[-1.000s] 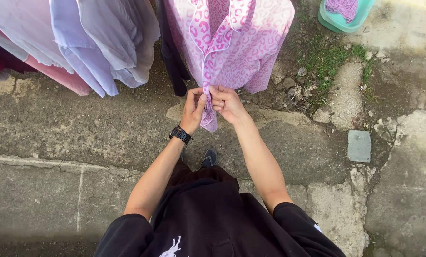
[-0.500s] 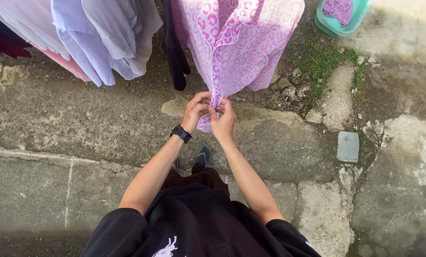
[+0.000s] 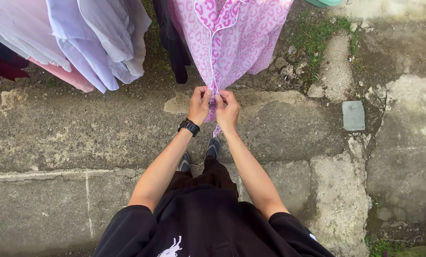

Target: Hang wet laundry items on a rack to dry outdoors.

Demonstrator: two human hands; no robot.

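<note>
Pink leopard-print shirt [image 3: 232, 33] hangs at top centre of the frame, front edges meeting low. Left hand [image 3: 199, 104] and right hand [image 3: 228, 112], each grip pinched shut on one edge, draw the placket together, likely fastening it. White shirts [image 3: 94, 43] hang upper left.

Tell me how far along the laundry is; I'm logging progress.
Done: pale shirts and a dark garment hang alongside. In hand: left hand and right hand pinch the pink patterned shirt at its front edges, near the hem. Left: that front hangs open above.
</note>
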